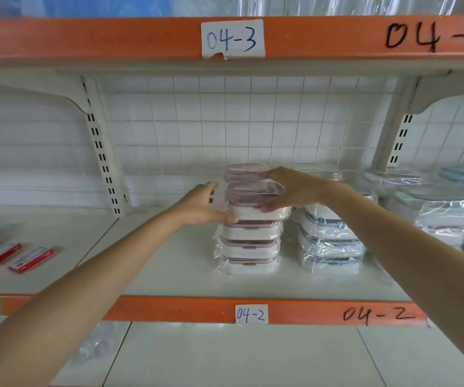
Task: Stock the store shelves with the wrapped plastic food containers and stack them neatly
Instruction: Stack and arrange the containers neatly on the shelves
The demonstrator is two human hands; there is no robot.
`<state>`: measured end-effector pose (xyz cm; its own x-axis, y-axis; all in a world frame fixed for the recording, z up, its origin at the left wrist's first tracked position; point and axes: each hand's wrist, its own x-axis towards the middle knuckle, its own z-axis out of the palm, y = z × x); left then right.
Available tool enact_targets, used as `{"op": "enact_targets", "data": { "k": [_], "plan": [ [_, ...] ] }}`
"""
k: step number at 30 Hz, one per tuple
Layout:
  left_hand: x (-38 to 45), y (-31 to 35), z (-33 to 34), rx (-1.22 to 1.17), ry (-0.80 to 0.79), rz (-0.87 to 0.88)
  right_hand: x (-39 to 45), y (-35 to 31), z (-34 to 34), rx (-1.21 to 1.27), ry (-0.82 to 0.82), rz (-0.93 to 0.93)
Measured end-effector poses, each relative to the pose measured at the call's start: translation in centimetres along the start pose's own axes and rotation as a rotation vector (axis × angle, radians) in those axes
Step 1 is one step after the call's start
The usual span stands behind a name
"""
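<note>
Left hand (201,205), right hand (289,191): both grips grasping top pink-lidded container (256,201) on stack (249,244).

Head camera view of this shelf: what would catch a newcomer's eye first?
Two bare arms reach in, the left hand and right hand gripping the top pink-lidded container on a stack of wrapped containers at mid-shelf. Next come the bright orange shelf edges with handwritten labels, 04-3 above and 04-2 below. Blue-lidded stacks stand to the right, red packets lie at far left.
</note>
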<state>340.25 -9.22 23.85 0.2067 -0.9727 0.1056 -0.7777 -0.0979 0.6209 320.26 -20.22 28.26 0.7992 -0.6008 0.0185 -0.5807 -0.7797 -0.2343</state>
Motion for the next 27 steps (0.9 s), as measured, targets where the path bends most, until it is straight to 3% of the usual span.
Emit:
{"op": "enact_targets", "data": {
  "k": [7,16,21,24,27],
  "plan": [
    [-0.4,-0.7,1.4,-0.035,0.104,-0.032,0.9,-0.8,0.9,0.012,0.066,0.033],
    [-0.6,-0.3,2.0,0.006,0.143,-0.010,-0.1,-1.3,1.7,-0.013,0.021,-0.023],
    [-1.4,0.6,1.9,0.248,0.195,-0.061,0.1,-1.2,1.6,-0.244,0.034,0.019],
    [-2.5,1.4,2.2,0.387,0.244,-0.094,-0.5,-2.3,1.4,-0.447,0.070,-0.044],
    [-3.6,2.0,2.3,0.502,0.214,-0.110,-1.5,-3.3,1.3,-0.472,0.110,-0.113]
  ]
}}
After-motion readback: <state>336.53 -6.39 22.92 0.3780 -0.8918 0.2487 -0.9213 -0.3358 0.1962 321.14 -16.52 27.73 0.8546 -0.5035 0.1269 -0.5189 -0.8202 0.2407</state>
